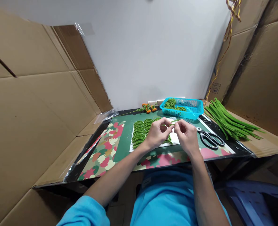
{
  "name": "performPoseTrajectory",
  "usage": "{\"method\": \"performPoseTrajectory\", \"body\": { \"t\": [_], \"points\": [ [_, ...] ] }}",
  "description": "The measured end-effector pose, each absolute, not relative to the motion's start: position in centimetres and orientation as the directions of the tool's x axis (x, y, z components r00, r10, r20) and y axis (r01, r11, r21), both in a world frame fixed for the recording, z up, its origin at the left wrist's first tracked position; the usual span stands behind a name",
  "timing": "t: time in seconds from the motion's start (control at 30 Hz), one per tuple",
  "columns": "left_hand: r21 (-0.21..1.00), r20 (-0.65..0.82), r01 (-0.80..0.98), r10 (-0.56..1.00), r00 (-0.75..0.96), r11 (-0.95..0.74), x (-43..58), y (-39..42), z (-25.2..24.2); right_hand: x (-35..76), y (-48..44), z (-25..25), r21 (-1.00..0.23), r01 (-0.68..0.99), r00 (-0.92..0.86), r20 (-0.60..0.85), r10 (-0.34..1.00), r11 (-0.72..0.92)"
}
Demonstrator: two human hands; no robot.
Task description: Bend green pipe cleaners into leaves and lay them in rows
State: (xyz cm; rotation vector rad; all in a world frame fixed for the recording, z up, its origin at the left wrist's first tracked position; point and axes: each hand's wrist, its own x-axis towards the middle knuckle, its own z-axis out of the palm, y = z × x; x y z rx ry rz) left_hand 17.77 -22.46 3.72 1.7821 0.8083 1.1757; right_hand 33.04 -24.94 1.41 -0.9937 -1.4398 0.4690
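Note:
My left hand [158, 133] and my right hand [186, 134] meet above a white sheet [175, 139]. Both are closed in a pinch on a short green pipe cleaner [174, 121], mostly hidden by the fingers. Under and left of my left hand, rows of curved green pipe-cleaner pieces [139, 134] lie on the sheet. A few more of these show between the hands. To the right of my right hand lies a pair of scissors [210, 138] with black and white handles.
Behind the hands stands a blue basket [195, 115] with green curved pieces inside. A bundle of long green pipe cleaners [230, 121] lies at right. Orange pipe-cleaner flowers [149, 108] rest at the back of the green mat [122, 147]. Cardboard walls [35, 103] flank the table.

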Motion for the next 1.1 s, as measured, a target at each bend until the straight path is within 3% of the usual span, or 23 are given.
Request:
{"method": "performPoseTrajectory", "body": {
  "t": [0.13, 0.3, 0.43, 0.67, 0.77, 0.9, 1.0, 1.1],
  "points": [
    [0.851, 0.425, 0.166, 0.839, 0.34, -0.499, 17.5, -22.6, 3.5, 33.0, -24.9, 1.2, -0.773, 0.303, 0.13, 0.612, 0.78, 0.557],
    [0.831, 0.438, 0.177, 0.816, 0.378, -0.528, 17.3, -22.5, 3.1, 32.8, -24.8, 1.2, -0.578, 0.532, 0.104, 0.769, 0.631, 0.618],
    [0.842, 0.456, 0.123, 0.815, 0.357, -0.525, 17.6, -22.3, 3.0, 32.8, -24.5, 1.0, -0.513, 0.581, 0.084, 0.81, 0.58, 0.632],
    [0.965, 0.261, -0.146, 0.873, 0.413, -0.22, 18.3, -21.9, 4.2, 32.5, -24.4, 0.6, -0.454, 0.654, 0.132, 0.856, 0.5, 0.605],
    [0.979, 0.17, -0.179, 0.869, 0.465, -0.096, 18.3, -21.8, 4.6, 32.6, -24.5, 0.7, -0.404, 0.703, 0.111, 0.875, 0.471, 0.585],
    [0.966, 0.251, -0.045, 0.883, 0.397, -0.254, 18.3, -22.0, 4.1, 32.7, -24.5, 0.5, -0.351, 0.758, 0.083, 0.888, 0.452, 0.551],
    [0.856, 0.431, 0.15, 0.844, 0.318, -0.494, 18.3, -22.3, 3.4, 32.8, -24.4, 0.3, -0.317, 0.786, 0.065, 0.897, 0.438, 0.532],
    [0.785, 0.491, 0.246, 0.814, 0.311, -0.568, 18.3, -22.6, 3.0, 32.9, -24.4, 0.4, -0.3, 0.78, 0.059, 0.909, 0.412, 0.549]
  ]
}}
